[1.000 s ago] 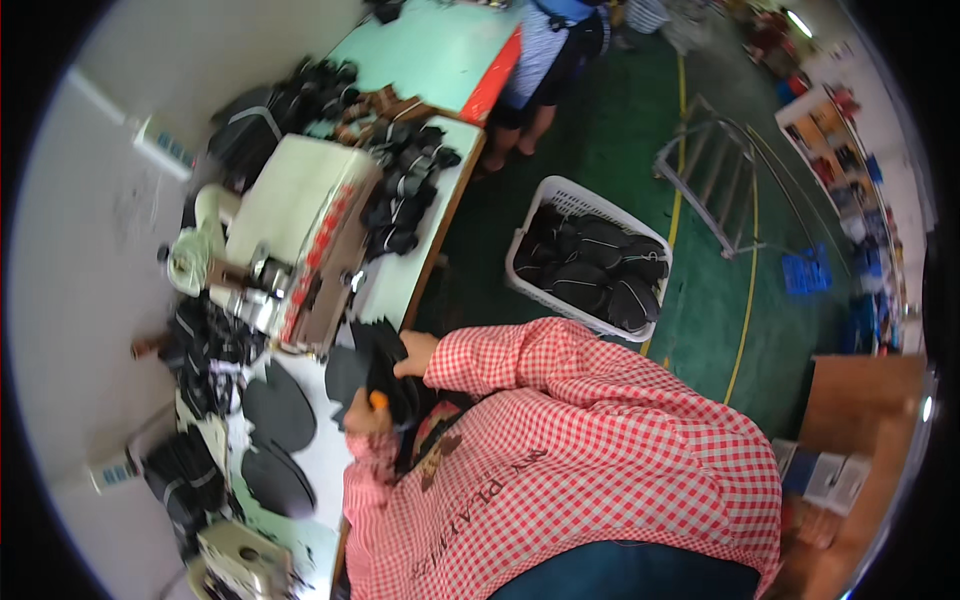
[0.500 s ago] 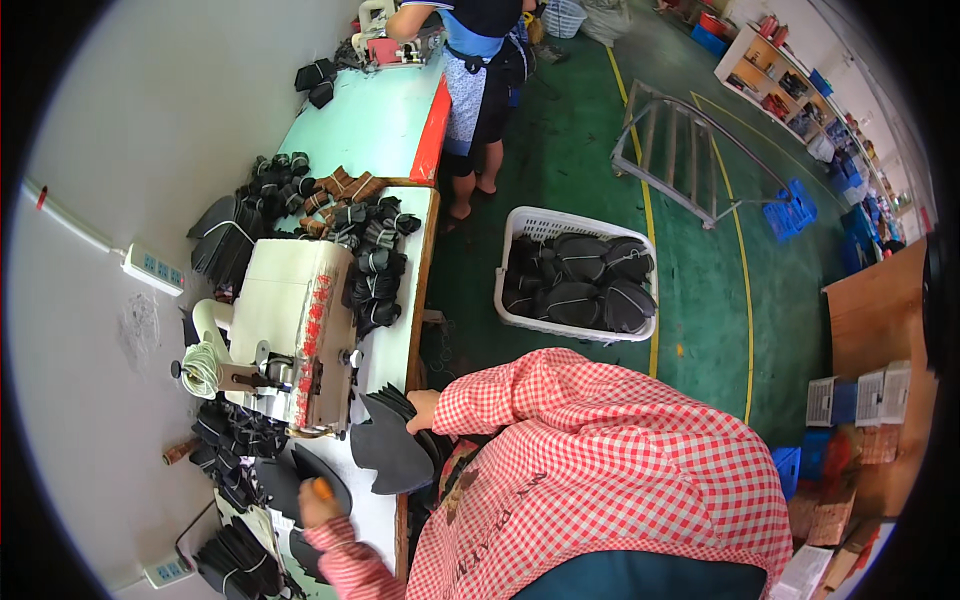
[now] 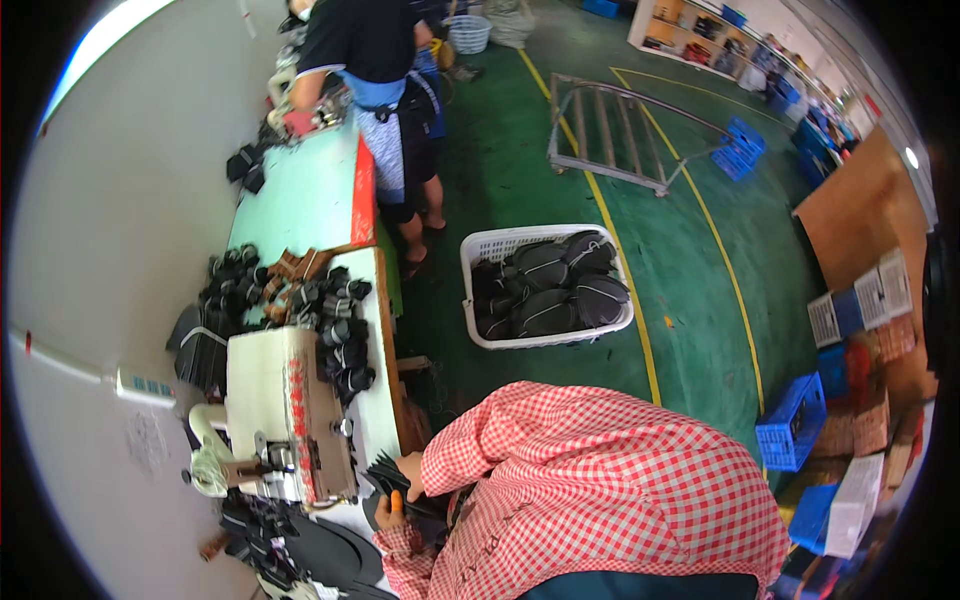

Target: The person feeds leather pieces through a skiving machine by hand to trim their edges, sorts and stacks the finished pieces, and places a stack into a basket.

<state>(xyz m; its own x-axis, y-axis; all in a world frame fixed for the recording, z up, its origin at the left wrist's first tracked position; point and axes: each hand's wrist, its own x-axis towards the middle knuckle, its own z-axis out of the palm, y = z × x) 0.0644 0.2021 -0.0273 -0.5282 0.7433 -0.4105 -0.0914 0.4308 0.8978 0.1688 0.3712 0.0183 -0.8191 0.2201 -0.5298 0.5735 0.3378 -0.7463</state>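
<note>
My right hand grips a fanned stack of black flat cut pieces at the near edge of the white worktable. At the stack's lower side, my left hand closes on the same pieces, an orange cover on one finger. Just beyond my hands stands a cream sewing machine, with a skein of pale thread at its far end. Larger black cut pieces lie on the table to the left of my left hand.
Tied black bundles and brown bundles crowd the table beyond the machine. A white basket of black bundles stands on the green floor. Farther off are a co-worker, a metal trolley and a blue crate.
My left hand has moved from the loose pieces by the machine to the stack in my right hand. The stack is now lower, close to my body. The view has shifted.
</note>
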